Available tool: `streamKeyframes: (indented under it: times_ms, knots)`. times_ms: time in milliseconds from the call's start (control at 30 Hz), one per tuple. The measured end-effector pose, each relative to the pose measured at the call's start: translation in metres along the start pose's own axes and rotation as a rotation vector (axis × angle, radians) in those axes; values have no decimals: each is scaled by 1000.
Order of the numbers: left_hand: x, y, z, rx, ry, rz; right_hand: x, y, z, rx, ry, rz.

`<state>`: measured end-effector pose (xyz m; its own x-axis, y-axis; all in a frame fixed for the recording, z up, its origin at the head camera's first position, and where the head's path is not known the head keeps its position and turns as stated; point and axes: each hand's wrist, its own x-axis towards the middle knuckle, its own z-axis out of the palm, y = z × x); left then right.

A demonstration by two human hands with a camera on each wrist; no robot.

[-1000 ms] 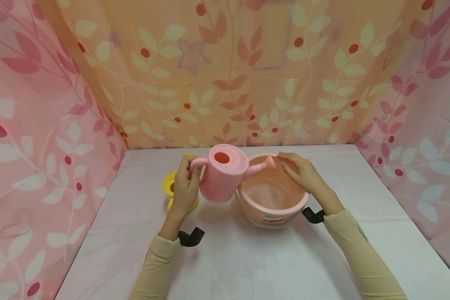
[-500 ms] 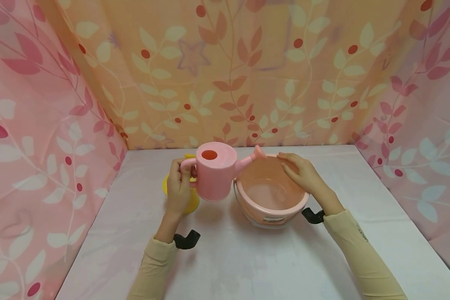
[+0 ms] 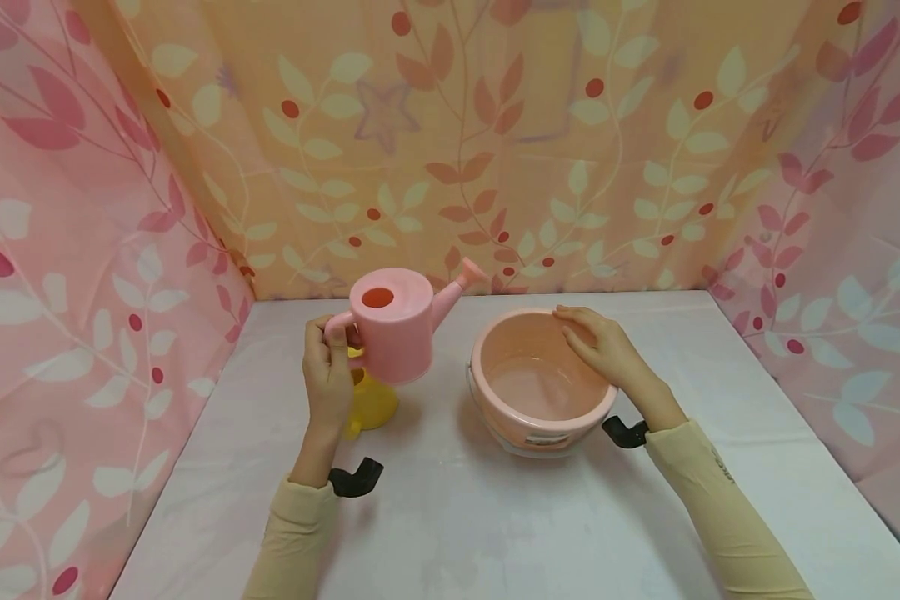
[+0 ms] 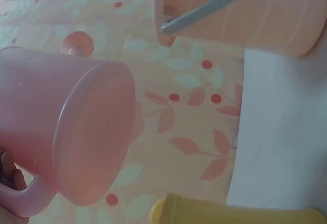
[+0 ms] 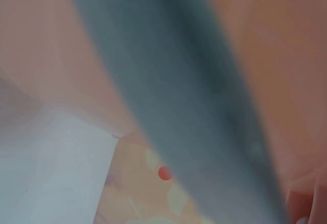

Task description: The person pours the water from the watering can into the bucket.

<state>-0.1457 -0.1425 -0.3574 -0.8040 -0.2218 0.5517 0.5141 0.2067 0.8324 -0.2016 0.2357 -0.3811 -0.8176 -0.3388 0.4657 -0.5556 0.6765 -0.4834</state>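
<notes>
My left hand (image 3: 326, 383) grips the handle of a pink watering can (image 3: 397, 337), raised above the table with its spout (image 3: 450, 296) pointing up to the right. In the left wrist view the can's flat base (image 4: 97, 132) faces the camera. Partly behind that hand stands a yellow plastic piece (image 3: 375, 406) with a rounded base. My right hand (image 3: 607, 346) holds the far right rim of a peach-pink bucket (image 3: 482, 385), thumb over its inside. The bucket's grey handle (image 5: 179, 111) crosses the right wrist view, blurred and close; only a bit of the hand shows there.
The table (image 3: 450, 525) has a pale cloth over it. Patterned cloth walls (image 3: 465, 150) rise at the back and both sides. A black wrist mount (image 3: 356, 477) juts inward from the left sleeve, and another mount (image 3: 625, 432) sits beside the bucket at right.
My left hand has carried the watering can left and slightly up, away from the bucket, and the spout tips higher. The right hand and bucket have stayed put.
</notes>
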Motion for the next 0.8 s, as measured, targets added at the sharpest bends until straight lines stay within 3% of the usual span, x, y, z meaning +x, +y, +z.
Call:
streamKeyframes:
  times_ms: [100,267,600,800]
  knots:
    - [3,-10,-6,0,34,11,-1,0,0,2,2,-7]
    - [8,-12,-16,-5,83,33,0,1,0,-4,4,-18]
    - [14,5,-30,23,126,43,-1,2,0,1,-1,-4]
    - [18,-16,-41,42,189,39,-1,2,-1,2,4,-12]
